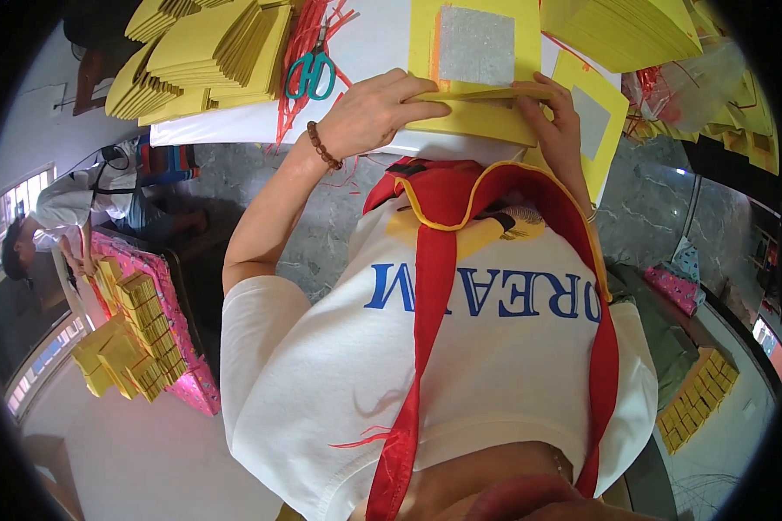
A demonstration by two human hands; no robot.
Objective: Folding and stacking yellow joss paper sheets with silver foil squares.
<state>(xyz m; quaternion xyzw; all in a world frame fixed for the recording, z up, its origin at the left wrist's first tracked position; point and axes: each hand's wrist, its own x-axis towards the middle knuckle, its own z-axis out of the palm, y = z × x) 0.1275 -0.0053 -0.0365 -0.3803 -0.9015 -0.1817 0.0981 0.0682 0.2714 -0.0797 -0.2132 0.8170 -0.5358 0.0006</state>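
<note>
My left hand (375,108), with a brown bead bracelet on the wrist, presses its fingers onto the folded near edge of a yellow paper sheet (473,117) that has a silver foil square (476,45) in its middle. My right hand (558,122) pinches the same fold from the right side. The sheet lies at the near edge of a white table (235,128), right in front of my white T-shirt and red apron straps.
Teal-handled scissors (311,74) and red strings (302,39) lie left of the sheet. Stacks of yellow paper (204,56) fill the table's left and far right (626,30). Another person (56,217) sits at a pink table with yellow paper bundles (139,330).
</note>
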